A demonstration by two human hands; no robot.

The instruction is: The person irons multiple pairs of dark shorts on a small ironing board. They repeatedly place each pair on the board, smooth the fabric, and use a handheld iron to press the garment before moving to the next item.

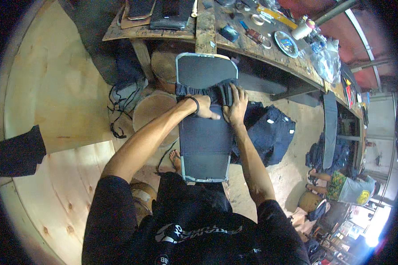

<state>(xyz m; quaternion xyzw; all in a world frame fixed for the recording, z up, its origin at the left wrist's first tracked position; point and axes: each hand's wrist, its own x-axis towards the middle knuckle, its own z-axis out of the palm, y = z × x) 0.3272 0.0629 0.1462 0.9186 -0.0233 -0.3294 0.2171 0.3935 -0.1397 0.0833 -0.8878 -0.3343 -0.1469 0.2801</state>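
A long dark board (pixel 205 70) with pale edging and cut corners reaches from my body toward the workbench. A dark navy garment (pixel 203 132) lies over its middle, with the cloth bunched into gathers toward the far end. My left hand (pixel 202 107) is closed on the gathered cloth at the left, its thumb stretched out to the right; its other fingers are partly hidden. At the board's right edge my right hand (pixel 236 107) grips a folded part of the same garment. Both board ends show bare beyond the cloth.
A wooden workbench (pixel 230 42) holds tape, a thread cone (pixel 303 28), a small dish (pixel 286 44) and plastic bags. Dark garments (pixel 269 134) are heaped right of the board. Round drums (pixel 152 115) and plywood sheets (pixel 62 190) are at left. Another person (pixel 345 187) is at far right.
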